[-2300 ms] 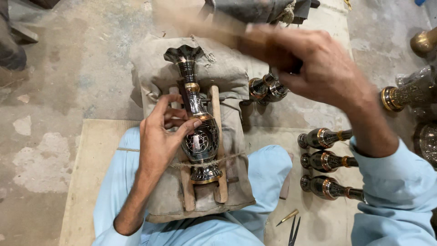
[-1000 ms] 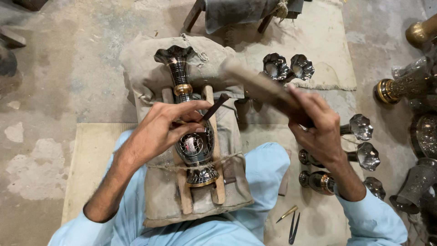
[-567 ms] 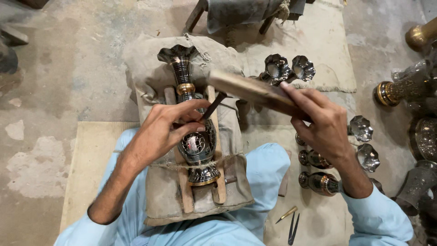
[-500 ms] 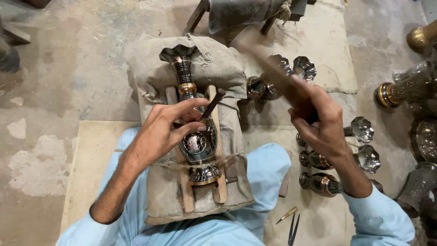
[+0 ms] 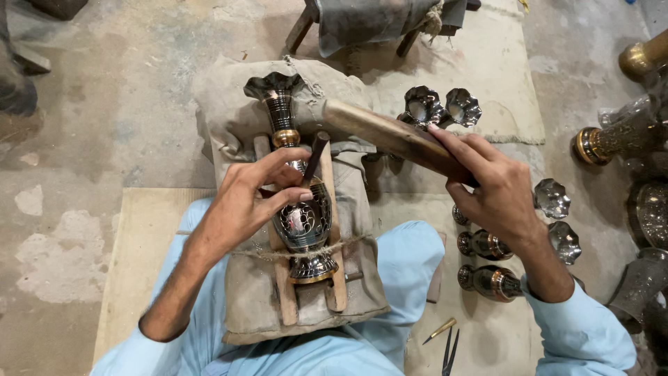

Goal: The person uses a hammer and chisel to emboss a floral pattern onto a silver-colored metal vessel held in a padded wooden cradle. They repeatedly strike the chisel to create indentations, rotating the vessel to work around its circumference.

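Note:
A dark engraved metal vase (image 5: pixel 304 221) with gold bands lies on its side between two wooden slats (image 5: pixel 335 275), tied down by a cord on a grey padded cushion (image 5: pixel 247 306) over my lap. My left hand (image 5: pixel 252 196) rests on the vase body and pinches a thin dark chisel (image 5: pixel 314 157), its tip set on the vase. My right hand (image 5: pixel 495 188) grips a wooden mallet stick (image 5: pixel 390 136), whose far end sits just above and right of the chisel's top.
Several similar vases (image 5: pixel 490 245) lie on the mat to my right, and taller brass pieces (image 5: pixel 612 139) stand at the right edge. A small chisel (image 5: pixel 440 331) and compass-like tool (image 5: pixel 449 351) lie by my right knee. A covered stool (image 5: pixel 379 24) stands ahead.
My right hand, first raised and empty-looking, has swung the wooden stick up and down repeatedly over the chisel. My left hand keeps the chisel on the vase.

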